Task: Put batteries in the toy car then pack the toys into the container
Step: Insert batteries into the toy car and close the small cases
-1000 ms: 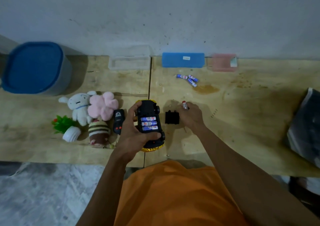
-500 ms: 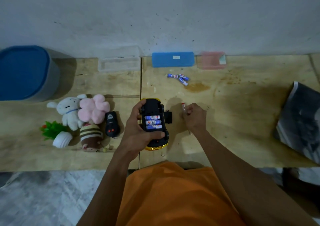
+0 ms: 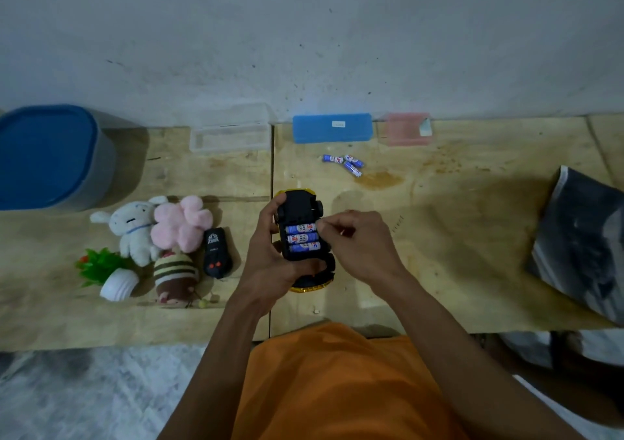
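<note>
My left hand (image 3: 266, 264) grips the upturned toy car (image 3: 302, 213), black underneath with a yellow body. Three blue batteries (image 3: 301, 238) lie in its uncovered compartment. My right hand (image 3: 358, 247) has curled fingers, holds a small red-tipped tool (image 3: 351, 211), and its fingertips touch the compartment's right edge. The black battery cover is not in view. Three loose batteries (image 3: 344, 163) lie farther back. The blue-lidded container (image 3: 50, 156) stands shut at far left. Beside the car are a black remote (image 3: 216, 254), white plush (image 3: 135, 230), pink plush (image 3: 182, 223), striped plush (image 3: 175, 277) and potted plastic plant (image 3: 108, 274).
Against the wall sit a clear box (image 3: 229, 132), a blue box (image 3: 332, 128) and a pink box (image 3: 405, 129). A dark bag (image 3: 584, 240) lies at the right edge of the wooden table (image 3: 456, 237). The table's front edge runs just before my orange-clad lap.
My right hand moved left from the table to the car's battery compartment, still holding the red-tipped tool. The black cover that lay beside the car is no longer visible.
</note>
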A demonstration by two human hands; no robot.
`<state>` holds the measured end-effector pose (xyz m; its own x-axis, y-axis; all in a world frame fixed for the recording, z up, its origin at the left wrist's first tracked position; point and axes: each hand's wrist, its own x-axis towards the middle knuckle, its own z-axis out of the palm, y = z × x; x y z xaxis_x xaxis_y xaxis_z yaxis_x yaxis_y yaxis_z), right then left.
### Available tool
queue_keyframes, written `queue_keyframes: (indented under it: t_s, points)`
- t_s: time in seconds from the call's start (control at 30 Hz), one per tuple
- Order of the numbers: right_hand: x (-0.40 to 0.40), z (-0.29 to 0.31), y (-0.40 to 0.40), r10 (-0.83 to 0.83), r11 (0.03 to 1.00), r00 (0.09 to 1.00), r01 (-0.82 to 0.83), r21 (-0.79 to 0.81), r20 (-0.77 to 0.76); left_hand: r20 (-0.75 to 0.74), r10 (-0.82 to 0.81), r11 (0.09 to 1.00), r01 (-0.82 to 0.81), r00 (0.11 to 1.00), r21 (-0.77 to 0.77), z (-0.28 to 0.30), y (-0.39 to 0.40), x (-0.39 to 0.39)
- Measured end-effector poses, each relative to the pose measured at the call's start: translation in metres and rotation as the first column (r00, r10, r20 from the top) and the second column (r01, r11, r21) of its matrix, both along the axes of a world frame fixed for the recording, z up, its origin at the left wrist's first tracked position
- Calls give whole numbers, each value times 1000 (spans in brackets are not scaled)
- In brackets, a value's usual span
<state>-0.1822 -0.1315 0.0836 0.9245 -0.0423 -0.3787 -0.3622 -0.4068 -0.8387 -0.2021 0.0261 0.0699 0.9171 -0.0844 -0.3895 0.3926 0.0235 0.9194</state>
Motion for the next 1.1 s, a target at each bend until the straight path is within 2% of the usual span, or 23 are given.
queue_keyframes:
  t_s: [0.17, 0.33, 0.53, 0.63, 0.9, 1.1]
  points:
    - [0, -7, 8, -96, 985, 983, 117, 125, -158, 22, -7, 1000, 7, 1000, -3, 2, -5, 2]
    - [4, -4, 10, -199, 920, 919, 295, 258, -339, 11, -25, 999, 25, 1000, 32, 1, -4, 0]
    - [2, -2, 13, -226, 889, 905, 343, 303, -360, 5, -13, 1000, 13, 1000, 0, 2, 0, 0]
    - [-1, 0, 15, -247, 873, 916, 352, 337, -318, 17, -18, 1000, 18, 1000, 2, 6, 1, 1]
    - [-5, 0, 21, -258, 914, 951, 297, 277, -168, 14, -10, 999, 10, 1000, -36, 3, 3, 0]
    - [-3, -2, 21, -214, 972, 970, 200, 123, 113, 9, -29, 999, 29, 1000, -31, 2, -1, 1]
